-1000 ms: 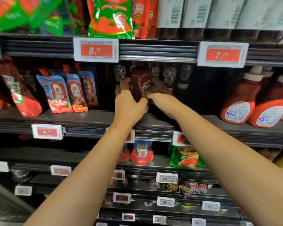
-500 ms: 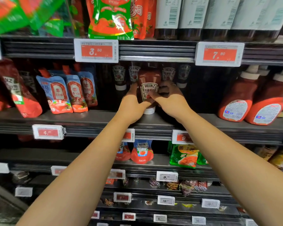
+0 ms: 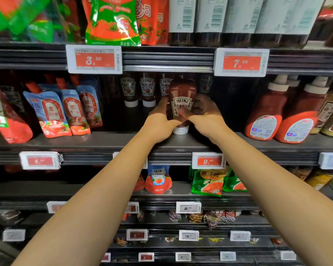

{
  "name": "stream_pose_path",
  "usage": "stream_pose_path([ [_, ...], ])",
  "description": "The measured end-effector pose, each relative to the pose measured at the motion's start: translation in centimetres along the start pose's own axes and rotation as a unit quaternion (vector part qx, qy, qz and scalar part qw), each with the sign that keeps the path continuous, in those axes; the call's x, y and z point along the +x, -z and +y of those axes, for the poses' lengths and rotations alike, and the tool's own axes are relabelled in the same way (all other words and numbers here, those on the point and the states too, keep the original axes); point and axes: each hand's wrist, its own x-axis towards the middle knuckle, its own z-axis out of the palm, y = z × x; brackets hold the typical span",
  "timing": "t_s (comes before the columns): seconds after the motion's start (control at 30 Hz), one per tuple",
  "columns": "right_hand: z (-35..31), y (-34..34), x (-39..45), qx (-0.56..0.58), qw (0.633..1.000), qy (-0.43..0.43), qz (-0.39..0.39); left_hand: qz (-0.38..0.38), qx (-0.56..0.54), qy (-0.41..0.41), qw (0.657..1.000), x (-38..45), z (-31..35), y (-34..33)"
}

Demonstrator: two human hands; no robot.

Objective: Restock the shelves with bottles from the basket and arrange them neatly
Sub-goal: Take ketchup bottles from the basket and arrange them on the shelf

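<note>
A dark red Heinz ketchup bottle (image 3: 182, 96) stands cap-down on the middle shelf (image 3: 104, 141), its label facing me. My left hand (image 3: 159, 121) grips its left side and my right hand (image 3: 206, 114) grips its right side, thumbs meeting over the lower label. Its white cap (image 3: 180, 130) rests on the shelf. Behind it a row of several more Heinz bottles (image 3: 148, 91) stands at the back of the shelf. The basket is out of view.
Blue and red sauce pouches (image 3: 62, 110) lean at the left of the same shelf. Large red squeeze bottles (image 3: 281, 116) stand at the right. Price tags (image 3: 94, 59) hang on the shelf edge above. Pouches (image 3: 159, 178) fill the lower shelf.
The bottle turned from side-on to label-forward, shifted right and settled down onto the shelf. Both hands stayed on it, moving with it.
</note>
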Motion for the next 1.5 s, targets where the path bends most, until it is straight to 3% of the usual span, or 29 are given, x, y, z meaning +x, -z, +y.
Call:
stream_pose_path([
  [0.1,0.3,1.0,0.7,-0.012,1.000,-0.002,-0.001,-0.016,0.027,0.022,0.999,1.0,0.0,0.2],
  [0.2,0.9,2.0,1.8,-0.013,1.000,-0.005,0.011,0.070,0.004,0.064,0.996,2.5,-0.4,1.7],
  [0.3,1.5,2.8,2.8,-0.022,0.999,-0.011,0.024,0.157,0.080,0.085,0.981,3.9,-1.2,3.8],
  [0.5,2.5,3.8,4.8,-0.048,0.997,-0.004,0.052,0.236,0.174,0.118,0.949,6.1,-4.1,6.1],
  [0.73,3.5,4.5,6.8,-0.113,0.989,-0.021,0.097,0.261,0.087,0.193,0.942,7.9,-7.7,7.4],
  [1.13,5.0,2.9,10.4,-0.077,0.968,-0.058,0.232,0.268,0.054,0.135,0.952,9.5,-9.7,7.3],
  [1.23,5.1,1.5,11.4,-0.022,0.973,-0.088,0.214,0.276,0.051,0.141,0.950,10.0,-9.7,7.5],
  [1.37,6.9,1.7,12.2,-0.160,0.951,-0.089,0.248,0.312,0.070,0.148,0.936,10.3,-10.3,7.3],
  [1.5,7.9,1.5,13.3,-0.151,0.957,-0.087,0.231,0.327,0.102,0.140,0.929,10.4,-10.5,7.2],
])
